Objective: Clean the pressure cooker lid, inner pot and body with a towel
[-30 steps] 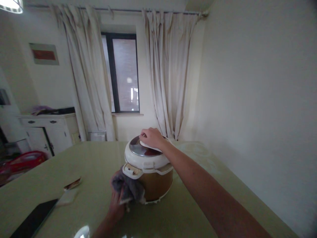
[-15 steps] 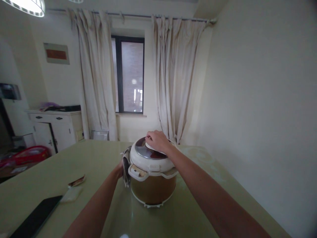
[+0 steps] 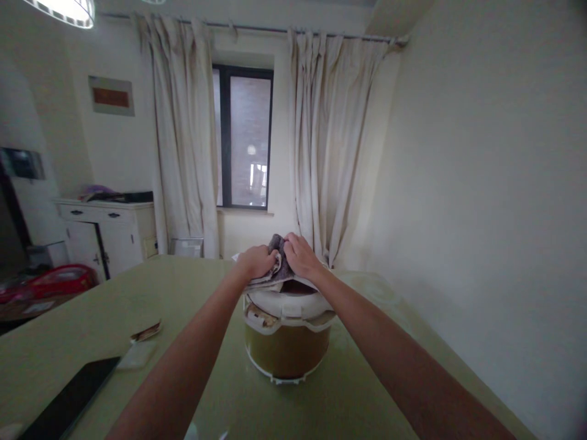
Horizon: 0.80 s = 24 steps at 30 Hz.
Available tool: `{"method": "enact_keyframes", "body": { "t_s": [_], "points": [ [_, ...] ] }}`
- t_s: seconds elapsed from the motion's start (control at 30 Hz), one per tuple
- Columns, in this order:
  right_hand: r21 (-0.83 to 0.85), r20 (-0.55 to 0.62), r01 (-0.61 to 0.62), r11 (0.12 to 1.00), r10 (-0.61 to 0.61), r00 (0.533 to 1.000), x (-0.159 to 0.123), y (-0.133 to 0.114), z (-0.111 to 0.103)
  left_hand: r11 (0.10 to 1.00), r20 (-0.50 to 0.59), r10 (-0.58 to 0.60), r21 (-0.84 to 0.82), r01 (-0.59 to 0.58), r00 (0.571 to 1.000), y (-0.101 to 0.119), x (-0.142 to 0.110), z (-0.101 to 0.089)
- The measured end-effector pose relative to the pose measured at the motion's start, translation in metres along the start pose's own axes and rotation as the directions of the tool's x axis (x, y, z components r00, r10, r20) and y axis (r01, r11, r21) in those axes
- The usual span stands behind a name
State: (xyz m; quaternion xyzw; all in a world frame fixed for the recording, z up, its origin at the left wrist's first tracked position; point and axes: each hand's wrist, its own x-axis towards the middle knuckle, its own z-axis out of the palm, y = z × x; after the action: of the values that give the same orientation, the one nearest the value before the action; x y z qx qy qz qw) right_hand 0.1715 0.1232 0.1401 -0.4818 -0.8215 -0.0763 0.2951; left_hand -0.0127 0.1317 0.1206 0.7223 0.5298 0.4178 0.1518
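Observation:
A rice cooker [image 3: 288, 342] with a brown body and a white lid stands on the pale green table [image 3: 367, 391]. On top of its lid lies a grey cloth [image 3: 279, 256]. My left hand [image 3: 255, 261] grips the cloth from the left, its fingers curled over it. Pressed against the cloth's right side, my right hand [image 3: 300, 255] is closed on it too. Both hands meet over the middle of the lid and hide most of it.
A dark flat tablet [image 3: 68, 400] lies at the table's near left, with a small white pad [image 3: 136, 354] and a wrapper [image 3: 147, 332] beyond it. A white cabinet [image 3: 107, 229] stands at the far left. Curtains [image 3: 330, 146] flank a window; a wall runs along the right.
My left hand has carried the cloth up from the cooker's lower left side onto the lid. My right hand, resting on the lid before, now holds the cloth as well.

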Motion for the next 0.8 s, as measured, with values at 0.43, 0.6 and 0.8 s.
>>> {"method": "enact_keyframes", "body": {
  "t_s": [0.43, 0.6, 0.8],
  "points": [
    [0.042, 0.354, -0.012, 0.999, -0.004, 0.935, 0.029, 0.014, -0.028, 0.630, 0.389, 0.382, 0.554, -0.544, 0.838, 0.132, -0.140, 0.052],
    [0.105, 0.456, 0.106, 0.989, -0.143, 0.879, 0.033, 0.024, -0.037, 0.648, 0.316, 0.413, 0.557, -0.519, 0.854, 0.127, -0.119, 0.057],
    [0.211, 0.445, 0.129, 0.969, -0.212, 0.870, 0.038, 0.038, -0.025, 0.845, 0.190, 0.252, 0.434, -0.311, 0.949, 0.051, -0.083, 0.004]
  ]
}}
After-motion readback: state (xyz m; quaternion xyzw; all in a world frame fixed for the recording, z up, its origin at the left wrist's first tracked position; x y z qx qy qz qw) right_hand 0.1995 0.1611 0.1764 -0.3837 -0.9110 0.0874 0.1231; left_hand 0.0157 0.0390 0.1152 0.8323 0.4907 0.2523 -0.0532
